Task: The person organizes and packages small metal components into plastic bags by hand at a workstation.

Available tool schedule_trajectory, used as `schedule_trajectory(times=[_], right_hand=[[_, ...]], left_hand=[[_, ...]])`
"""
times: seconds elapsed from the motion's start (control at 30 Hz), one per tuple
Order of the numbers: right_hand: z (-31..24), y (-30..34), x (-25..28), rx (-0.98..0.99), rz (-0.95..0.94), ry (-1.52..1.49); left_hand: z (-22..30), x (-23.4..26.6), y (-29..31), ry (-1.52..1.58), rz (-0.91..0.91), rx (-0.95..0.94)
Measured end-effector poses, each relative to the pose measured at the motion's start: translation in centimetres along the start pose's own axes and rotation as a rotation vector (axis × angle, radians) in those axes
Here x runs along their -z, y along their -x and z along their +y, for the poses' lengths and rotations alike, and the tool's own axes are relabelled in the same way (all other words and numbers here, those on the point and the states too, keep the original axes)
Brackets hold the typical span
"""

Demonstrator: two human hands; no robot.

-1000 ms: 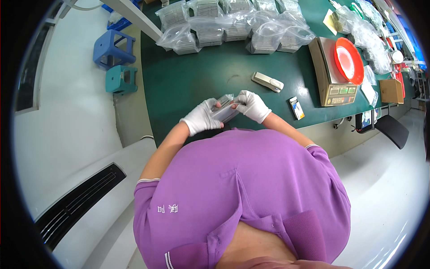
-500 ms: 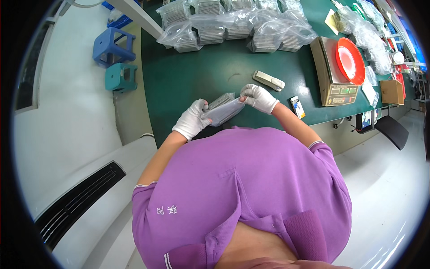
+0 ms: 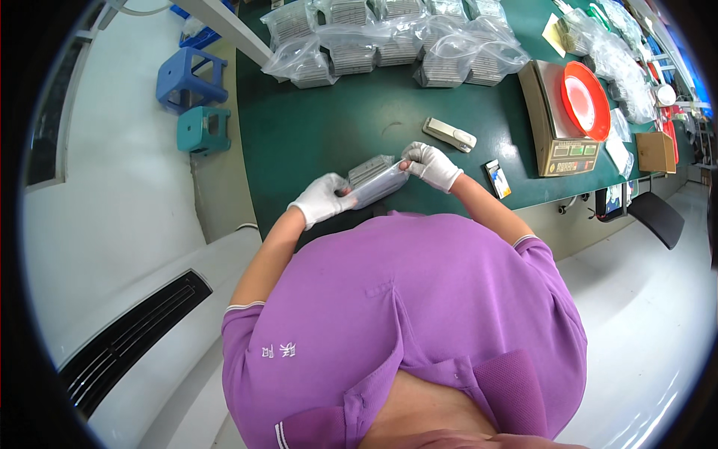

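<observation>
A clear plastic bag (image 3: 381, 187) with a stack of thin grey flat pieces (image 3: 368, 170) in it lies tilted near the table's front edge, between my hands. At its lower left end my white-gloved left hand (image 3: 320, 200) holds the bag, thumb and fingers curled, slightly blurred. My right hand (image 3: 431, 165), also gloved in white with bare fingertips, pinches the bag's upper right edge. Just beyond the right hand lies a beige stapler (image 3: 449, 135). A small printed box (image 3: 497, 179) rests to the right of that wrist.
Several bagged stacks of grey pieces (image 3: 351, 58) line the back of the green table (image 3: 292, 123). At right stands a scale (image 3: 565, 153) bearing a red tray (image 3: 593, 82), with a cardboard box (image 3: 655, 153) beyond. Blue and teal stools (image 3: 203, 130) stand left of the table.
My left hand has shifted slightly along the bag's left end, its fingers lower off the top. More of the stack's upper face shows. The right hand keeps its pinch almost unmoved.
</observation>
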State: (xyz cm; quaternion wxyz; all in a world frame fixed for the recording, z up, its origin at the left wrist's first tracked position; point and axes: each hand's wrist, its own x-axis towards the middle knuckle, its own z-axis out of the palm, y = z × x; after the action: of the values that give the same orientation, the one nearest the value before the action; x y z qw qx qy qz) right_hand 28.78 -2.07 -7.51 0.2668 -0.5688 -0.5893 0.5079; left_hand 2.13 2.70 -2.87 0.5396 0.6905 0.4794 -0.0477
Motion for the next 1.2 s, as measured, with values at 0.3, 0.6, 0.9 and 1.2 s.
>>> schedule_trajectory(times=[0.3,0.6,0.9,1.2], right_hand=[[-0.5,0.1,1.8,0.096,0.021,0.276],[1.2,-0.8,6.9,-0.289,0.293,0.939],[-8.6,-3.0,0.3,0.231,0.283,-0.073],[-7.3,-3.4,-0.4,-0.112,0.037,0.269]], left_hand=[[2.4,-1.6,-4.2,0.220,-0.167,0.056],[0.1,-2.7,-5.1,0.701,-0.208,0.118],[2.2,-4.0,-3.7,0.444,0.064,0.052],[2.7,-3.6,-2.9,0.601,0.048,0.041]])
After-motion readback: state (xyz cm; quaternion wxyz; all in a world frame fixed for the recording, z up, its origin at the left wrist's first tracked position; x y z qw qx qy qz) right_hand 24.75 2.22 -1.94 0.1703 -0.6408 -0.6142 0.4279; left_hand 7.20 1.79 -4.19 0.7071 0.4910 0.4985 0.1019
